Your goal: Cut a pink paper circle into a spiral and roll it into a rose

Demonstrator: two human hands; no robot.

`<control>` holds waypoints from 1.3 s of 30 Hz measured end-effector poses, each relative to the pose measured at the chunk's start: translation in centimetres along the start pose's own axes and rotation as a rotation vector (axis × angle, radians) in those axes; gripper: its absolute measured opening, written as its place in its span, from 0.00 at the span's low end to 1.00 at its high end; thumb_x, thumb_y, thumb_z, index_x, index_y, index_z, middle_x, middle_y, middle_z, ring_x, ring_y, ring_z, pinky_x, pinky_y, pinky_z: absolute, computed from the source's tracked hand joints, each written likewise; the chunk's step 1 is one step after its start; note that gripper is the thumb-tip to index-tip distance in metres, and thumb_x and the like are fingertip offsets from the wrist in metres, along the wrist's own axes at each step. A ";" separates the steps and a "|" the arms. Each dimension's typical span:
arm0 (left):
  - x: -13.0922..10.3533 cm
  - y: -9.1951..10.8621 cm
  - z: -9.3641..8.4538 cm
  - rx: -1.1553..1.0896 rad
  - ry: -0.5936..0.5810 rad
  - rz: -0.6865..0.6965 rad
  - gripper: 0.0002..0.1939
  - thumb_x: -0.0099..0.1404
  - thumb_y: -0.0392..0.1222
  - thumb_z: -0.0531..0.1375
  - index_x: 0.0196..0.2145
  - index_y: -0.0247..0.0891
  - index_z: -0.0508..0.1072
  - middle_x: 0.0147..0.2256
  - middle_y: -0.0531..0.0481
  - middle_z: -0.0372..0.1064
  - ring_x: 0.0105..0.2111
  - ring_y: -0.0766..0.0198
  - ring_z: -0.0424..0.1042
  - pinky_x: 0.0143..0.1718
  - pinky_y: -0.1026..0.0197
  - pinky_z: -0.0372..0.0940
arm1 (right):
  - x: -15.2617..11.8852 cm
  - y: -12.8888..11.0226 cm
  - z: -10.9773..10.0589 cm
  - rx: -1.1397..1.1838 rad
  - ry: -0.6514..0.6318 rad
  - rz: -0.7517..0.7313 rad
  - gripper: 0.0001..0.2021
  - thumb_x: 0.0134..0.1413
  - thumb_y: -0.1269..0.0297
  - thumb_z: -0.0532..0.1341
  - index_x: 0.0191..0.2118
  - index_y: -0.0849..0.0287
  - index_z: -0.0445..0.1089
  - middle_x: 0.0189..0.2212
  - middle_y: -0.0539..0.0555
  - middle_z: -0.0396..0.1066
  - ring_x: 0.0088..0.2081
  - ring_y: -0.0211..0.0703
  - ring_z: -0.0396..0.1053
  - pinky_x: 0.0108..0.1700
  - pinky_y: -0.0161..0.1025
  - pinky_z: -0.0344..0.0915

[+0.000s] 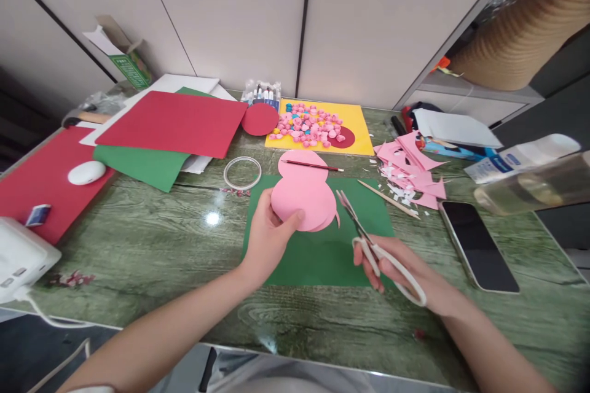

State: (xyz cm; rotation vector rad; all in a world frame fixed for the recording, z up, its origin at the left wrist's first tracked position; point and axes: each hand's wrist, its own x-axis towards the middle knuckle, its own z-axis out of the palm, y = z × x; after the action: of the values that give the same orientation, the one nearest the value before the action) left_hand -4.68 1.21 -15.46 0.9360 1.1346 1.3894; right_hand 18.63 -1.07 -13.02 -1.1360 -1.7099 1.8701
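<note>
My left hand (271,236) pinches a roughly round stack of pink paper (306,199), thumb on top and fingers underneath. A thin pink sliver curls off the stack's right edge. In my right hand (391,264) are white-handled scissors (364,233), their narrow blades pointing up and left, apart from the paper. Beneath both lies a green sheet (318,264). Just beyond the held stack, another pink rounded piece (295,158) rests with a dark red pencil (311,165) across it.
Pink scraps (410,166), a wooden stick (389,199) and a phone (479,245) lie to the right. Behind, a yellow sheet (362,123) bears small pink balls. A tape roll (242,173), red sheets (170,123) and a white charger (23,258) are to the left.
</note>
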 end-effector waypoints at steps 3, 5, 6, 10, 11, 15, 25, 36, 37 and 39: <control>0.2 0.1 -0.1 -0.051 0.036 0.019 0.22 0.55 0.38 0.65 0.45 0.39 0.63 0.47 0.47 0.65 0.48 0.62 0.66 0.47 0.62 0.64 | 0.2 -0.2 0.1 -0.062 -0.019 0.034 0.25 0.54 0.39 0.52 0.33 0.60 0.63 0.22 0.47 0.56 0.23 0.34 0.56 0.25 0.33 0.57; 0.2 0.2 0.0 -0.078 0.051 0.014 0.22 0.55 0.37 0.65 0.46 0.39 0.63 0.48 0.46 0.65 0.49 0.61 0.66 0.48 0.61 0.64 | 0.2 -0.2 0.1 -0.070 -0.041 0.049 0.25 0.55 0.39 0.51 0.33 0.60 0.63 0.22 0.46 0.55 0.23 0.34 0.55 0.24 0.32 0.57; 0.2 0.3 0.0 -0.089 0.054 0.007 0.21 0.55 0.37 0.64 0.45 0.39 0.63 0.48 0.46 0.65 0.49 0.61 0.66 0.49 0.60 0.64 | 0.2 -0.1 0.1 -0.063 -0.051 0.056 0.25 0.55 0.39 0.51 0.33 0.60 0.63 0.22 0.46 0.55 0.23 0.34 0.55 0.24 0.32 0.58; -0.1 0.6 0.1 -0.112 0.050 -0.027 0.20 0.55 0.37 0.64 0.44 0.38 0.63 0.49 0.45 0.65 0.50 0.60 0.66 0.48 0.60 0.65 | 0.4 0.3 0.5 -0.020 -0.074 0.073 0.25 0.55 0.40 0.51 0.33 0.61 0.63 0.21 0.46 0.55 0.22 0.34 0.57 0.24 0.32 0.60; -0.1 0.7 0.1 -0.110 0.050 -0.030 0.20 0.55 0.37 0.64 0.44 0.38 0.63 0.49 0.45 0.65 0.50 0.59 0.66 0.48 0.60 0.65 | 0.4 0.4 0.6 0.000 -0.072 0.070 0.25 0.55 0.39 0.51 0.33 0.61 0.63 0.21 0.46 0.55 0.22 0.34 0.57 0.25 0.33 0.60; -0.4 0.5 0.2 -0.072 0.039 -0.036 0.21 0.54 0.38 0.65 0.44 0.38 0.63 0.47 0.46 0.65 0.48 0.59 0.67 0.45 0.60 0.66 | 0.7 0.8 0.9 0.077 -0.044 0.040 0.25 0.55 0.39 0.52 0.34 0.61 0.63 0.22 0.47 0.56 0.23 0.35 0.58 0.25 0.34 0.62; -1.8 0.8 0.6 0.158 0.008 -0.063 0.20 0.55 0.38 0.63 0.45 0.40 0.63 0.43 0.49 0.65 0.43 0.62 0.67 0.41 0.62 0.65 | 0.9 1.5 1.3 0.093 -0.006 -0.010 0.26 0.55 0.39 0.51 0.35 0.61 0.64 0.22 0.48 0.58 0.23 0.35 0.58 0.26 0.35 0.60; -2.0 1.1 0.5 0.180 -0.006 -0.048 0.20 0.55 0.37 0.63 0.44 0.40 0.63 0.41 0.48 0.65 0.42 0.59 0.67 0.40 0.61 0.65 | 0.7 1.2 1.5 -0.019 0.030 -0.009 0.26 0.56 0.39 0.49 0.35 0.61 0.64 0.20 0.48 0.59 0.22 0.35 0.56 0.26 0.34 0.58; -2.0 1.2 0.5 0.183 -0.002 -0.047 0.20 0.55 0.37 0.63 0.44 0.40 0.63 0.41 0.48 0.65 0.42 0.59 0.67 0.40 0.60 0.65 | 0.7 1.2 1.5 -0.019 0.031 -0.008 0.26 0.56 0.39 0.49 0.34 0.61 0.64 0.20 0.47 0.58 0.21 0.35 0.56 0.26 0.34 0.58; -2.0 1.2 0.5 0.188 0.006 -0.048 0.20 0.54 0.37 0.63 0.44 0.40 0.63 0.41 0.48 0.65 0.41 0.59 0.67 0.40 0.60 0.65 | 0.7 1.1 1.5 -0.010 0.034 -0.009 0.26 0.56 0.39 0.49 0.34 0.61 0.64 0.19 0.47 0.58 0.21 0.35 0.56 0.25 0.34 0.58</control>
State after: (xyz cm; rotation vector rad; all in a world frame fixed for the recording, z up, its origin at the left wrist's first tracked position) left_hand -4.22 -0.65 -14.07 1.0309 1.3013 1.2636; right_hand 17.30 -1.77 -14.35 -1.1554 -1.7050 1.8287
